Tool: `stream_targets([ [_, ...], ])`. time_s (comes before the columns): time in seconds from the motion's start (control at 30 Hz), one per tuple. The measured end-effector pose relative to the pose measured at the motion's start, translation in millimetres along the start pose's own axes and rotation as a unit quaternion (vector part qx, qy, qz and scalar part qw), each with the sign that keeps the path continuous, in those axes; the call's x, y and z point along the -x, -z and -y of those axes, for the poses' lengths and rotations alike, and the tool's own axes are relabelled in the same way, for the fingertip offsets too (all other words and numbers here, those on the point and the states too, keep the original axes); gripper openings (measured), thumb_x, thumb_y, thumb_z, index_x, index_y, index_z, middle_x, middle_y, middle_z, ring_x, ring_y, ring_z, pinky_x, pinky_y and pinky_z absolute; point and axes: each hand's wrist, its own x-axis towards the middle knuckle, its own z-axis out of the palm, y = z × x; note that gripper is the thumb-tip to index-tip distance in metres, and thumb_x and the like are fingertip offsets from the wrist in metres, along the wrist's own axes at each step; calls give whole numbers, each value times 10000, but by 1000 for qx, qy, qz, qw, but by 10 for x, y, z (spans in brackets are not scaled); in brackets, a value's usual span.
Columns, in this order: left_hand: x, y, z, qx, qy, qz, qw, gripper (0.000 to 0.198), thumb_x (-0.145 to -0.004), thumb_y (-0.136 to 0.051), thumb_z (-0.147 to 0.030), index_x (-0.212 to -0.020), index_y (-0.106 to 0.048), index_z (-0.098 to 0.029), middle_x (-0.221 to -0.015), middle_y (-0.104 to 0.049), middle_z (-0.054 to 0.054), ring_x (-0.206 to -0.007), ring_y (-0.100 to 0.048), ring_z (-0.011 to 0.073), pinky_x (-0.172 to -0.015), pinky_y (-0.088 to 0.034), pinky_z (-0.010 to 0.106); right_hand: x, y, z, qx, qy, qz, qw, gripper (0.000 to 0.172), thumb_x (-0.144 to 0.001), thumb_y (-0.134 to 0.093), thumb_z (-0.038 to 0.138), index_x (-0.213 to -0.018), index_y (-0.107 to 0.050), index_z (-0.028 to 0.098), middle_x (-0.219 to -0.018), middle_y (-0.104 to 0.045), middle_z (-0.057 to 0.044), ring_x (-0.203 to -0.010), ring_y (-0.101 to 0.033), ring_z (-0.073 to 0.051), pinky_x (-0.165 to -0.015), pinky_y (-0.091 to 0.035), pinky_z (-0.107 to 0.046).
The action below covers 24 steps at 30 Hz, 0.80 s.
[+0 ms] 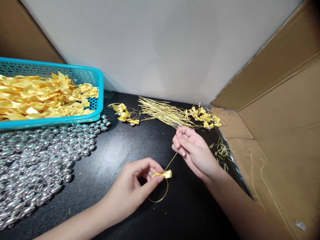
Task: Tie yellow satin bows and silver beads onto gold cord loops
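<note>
Between the thumb and fingers of my left hand (140,181) is a yellow ribbon bow (167,174), low over the black table. A thin gold cord (171,161) runs from the bow up to my right hand (193,148), whose closed fingertips pinch its upper end. The cord looks taut between the two hands. Below the bow hangs a round loop of the same cord (167,191). My left fingers partly cover the bow, and the cord's end is hidden in my right fingers.
A blue basket (101,95) of yellow ribbon bows (37,96) stands at left. Silver beads (45,160) spread before it. Gold cords (162,111) lie at the back, between finished-looking bows with beads (125,115) and another cluster (203,116). Cord scraps (222,150) lie near the cardboard (280,110).
</note>
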Motion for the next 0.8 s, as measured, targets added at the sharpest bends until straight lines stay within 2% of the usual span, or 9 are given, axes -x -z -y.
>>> stream_targets([
  [0.13, 18, -7, 38, -14, -27, 21, 999, 70, -856, -607, -231, -807, -633, -187, -674, -627, -22, -605, -551, 110, -570, -434, 206, -44, 38, -69, -4, -6, -7, 1000, 187, -781, -714, 276, -782, -559, 172, -591, -544, 61, -467, -338, -41, -504, -259, -210],
  [0.3, 16, 5, 99, -23, -36, 21, 999, 78, -866, -590, -217, -796, -610, -189, -670, -596, -33, -608, -533, 106, -575, -429, 206, -92, 84, -118, -27, -19, -3, 999, 209, -752, -727, 259, -753, -545, 157, -584, -532, 63, -465, -322, -31, -504, -230, -208],
  [0.5, 6, 10, 123, -11, -21, 19, 1000, 113, -867, -584, -242, -770, -582, -184, -670, -573, -34, -613, -512, 106, -580, -418, 212, -96, 100, -111, -30, -21, -1, 999, 187, -767, -705, 235, -758, -534, 160, -580, -515, 66, -469, -328, -38, -507, -231, -216],
  [0.63, -12, -4, 118, 18, 9, 7, 1000, 126, -844, -607, -264, -760, -569, -177, -656, -556, -36, -607, -502, 105, -576, -411, 213, -99, 113, -86, -42, -19, 28, 999, 163, -799, -676, 228, -769, -531, 161, -577, -518, 71, -480, -353, -40, -523, -261, -205],
  [0.7, -22, -6, 116, 34, 27, 4, 999, 129, -837, -612, -277, -772, -570, -174, -650, -553, -37, -598, -502, 104, -570, -409, 213, -103, 130, -61, -20, -24, 45, 999, 154, -822, -649, 247, -775, -524, 170, -583, -531, 67, -499, -388, -50, -538, -292, -205],
  [0.8, -35, 5, 108, 45, 38, 3, 998, 131, -832, -611, -289, -781, -585, -172, -644, -561, -34, -586, -510, 104, -555, -409, 210, -103, 164, -26, 113, -19, 65, 991, 137, -843, -616, 259, -778, -526, 179, -626, -577, 45, -535, -451, -70, -560, -353, -219],
])
